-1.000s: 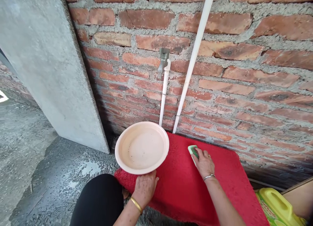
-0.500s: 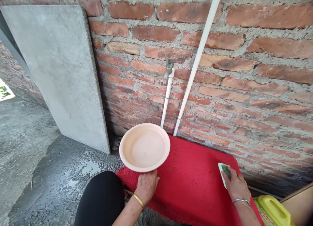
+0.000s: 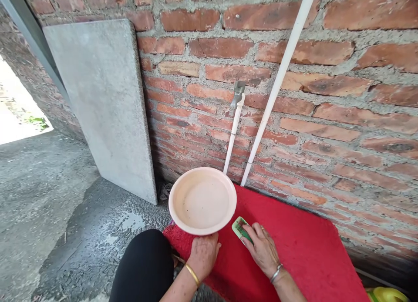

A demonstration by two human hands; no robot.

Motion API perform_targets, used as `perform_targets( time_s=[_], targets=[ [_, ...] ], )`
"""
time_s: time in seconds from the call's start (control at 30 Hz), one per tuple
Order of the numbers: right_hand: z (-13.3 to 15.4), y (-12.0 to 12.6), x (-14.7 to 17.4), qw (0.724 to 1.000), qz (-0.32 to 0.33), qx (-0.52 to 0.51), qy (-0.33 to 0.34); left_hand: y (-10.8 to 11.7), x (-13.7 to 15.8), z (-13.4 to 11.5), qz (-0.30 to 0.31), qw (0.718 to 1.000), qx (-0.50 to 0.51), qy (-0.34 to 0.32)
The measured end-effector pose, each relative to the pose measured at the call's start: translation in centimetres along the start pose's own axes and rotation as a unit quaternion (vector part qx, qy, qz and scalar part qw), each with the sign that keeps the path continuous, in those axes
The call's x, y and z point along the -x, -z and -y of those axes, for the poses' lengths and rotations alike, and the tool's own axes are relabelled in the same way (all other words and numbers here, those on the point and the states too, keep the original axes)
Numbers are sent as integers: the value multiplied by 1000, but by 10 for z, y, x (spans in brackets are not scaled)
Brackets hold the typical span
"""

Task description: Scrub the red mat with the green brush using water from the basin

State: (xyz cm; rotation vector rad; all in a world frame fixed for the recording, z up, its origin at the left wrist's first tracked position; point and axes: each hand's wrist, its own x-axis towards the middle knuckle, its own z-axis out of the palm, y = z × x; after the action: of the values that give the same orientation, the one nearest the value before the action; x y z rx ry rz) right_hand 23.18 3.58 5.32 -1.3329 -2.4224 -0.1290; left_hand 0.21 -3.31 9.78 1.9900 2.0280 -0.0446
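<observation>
A red cloth [image 3: 303, 245] with a fuzzy surface lies spread along the foot of the wall. On its left end stands a pale pink basin [image 3: 202, 202] with a few dark specks inside. My left hand [image 3: 204, 254] is against the basin's near side, over the cloth; its fingers are tucked beneath the rim and mostly hidden. Just right of the basin, my right hand [image 3: 263, 249] grips a green scrub brush [image 3: 242, 229] on the cloth.
A grey slab [image 3: 101, 102] leans on the brick wall [image 3: 222, 47]. A tap [image 3: 237, 95] on a thin pipe and a taller white pipe [image 3: 277, 88] run up it. Wet concrete floor [image 3: 98, 232] lies left. A yellow jug [image 3: 387, 294] shows at bottom right.
My right hand has moved left across the red cloth with the scrub brush, from its right side to beside the basin. My left hand and the basin keep their places; the view has shifted slightly.
</observation>
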Motion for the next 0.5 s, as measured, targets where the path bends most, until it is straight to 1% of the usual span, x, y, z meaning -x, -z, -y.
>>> perform_targets(
  time_s=[0.07, 0.13, 0.23, 0.3, 0.37, 0.43, 0.5],
  targets=[
    [8, -1, -19, 999, 21, 26, 0, 0, 0, 1, 1, 1000, -1, 2],
    [7, -1, -38, 997, 48, 62, -27, -3, -2, 2, -1, 1000, 0, 5],
    [-10, 0, -64, 989, 72, 103, -81, -8, -5, 4, -3, 1000, -1, 11],
    [-31, 2, -73, 984, 75, 118, -114, -11, -7, 4, -8, 1000, -8, 10],
    [-59, 8, -75, 976, 79, 136, -154, -13, -7, 4, -15, 1000, -16, 6],
    [-91, 18, -68, 964, 83, 155, -198, -15, -7, 5, -18, 1000, -22, 4],
    [-124, 33, -52, 950, 85, 174, -244, -17, -6, 6, -28, 999, -29, 0]
  ],
)
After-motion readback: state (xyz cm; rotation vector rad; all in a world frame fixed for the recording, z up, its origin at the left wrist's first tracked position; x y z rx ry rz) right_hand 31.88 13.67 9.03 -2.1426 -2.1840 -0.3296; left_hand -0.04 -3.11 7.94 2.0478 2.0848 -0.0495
